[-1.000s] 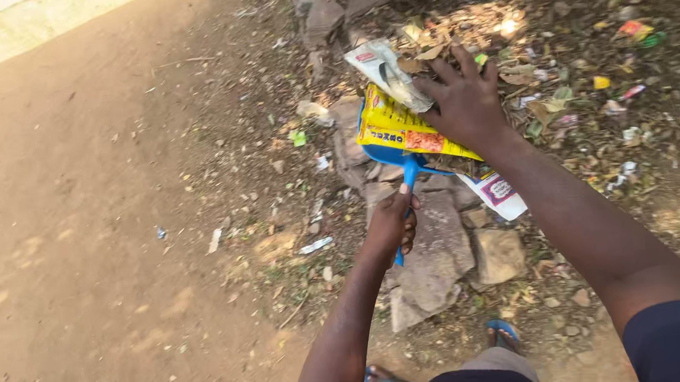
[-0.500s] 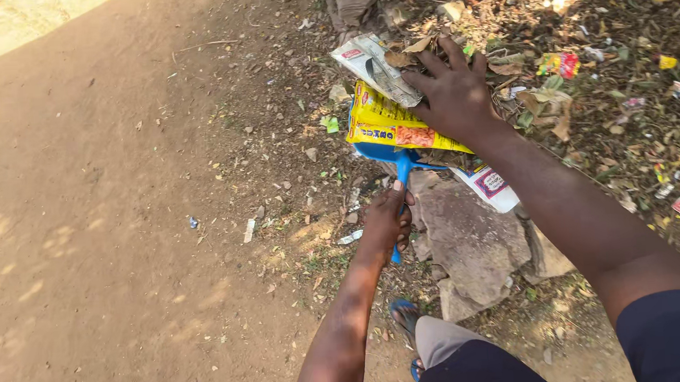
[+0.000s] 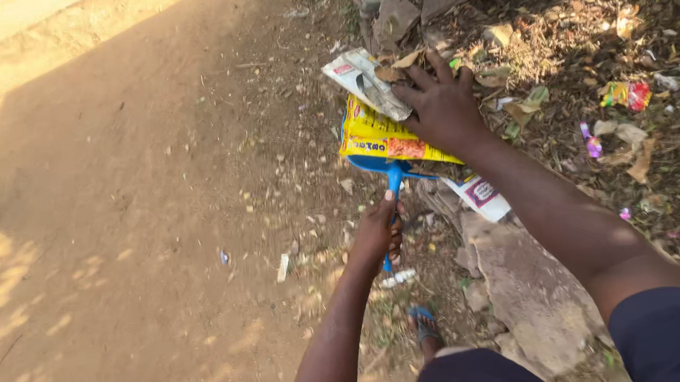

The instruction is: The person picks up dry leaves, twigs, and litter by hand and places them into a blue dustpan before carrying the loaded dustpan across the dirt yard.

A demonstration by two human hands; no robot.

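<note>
Already loaded: left hand [image 3: 376, 236] grips dustpan [image 3: 390, 167] handle; right hand [image 3: 439, 106] presses flat on wrappers [image 3: 388, 133] heaped in it, at 12 o'clock. Litter [image 3: 625, 95] remains at 2 o'clock.

Outdoor dirt path [image 3: 122, 228]; littered leafy verge [image 3: 615, 64], stones [image 3: 400, 10].

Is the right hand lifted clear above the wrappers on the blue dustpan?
No, the right hand lies flat on the yellow wrapper and grey wrapper heaped on the blue dustpan.
</note>
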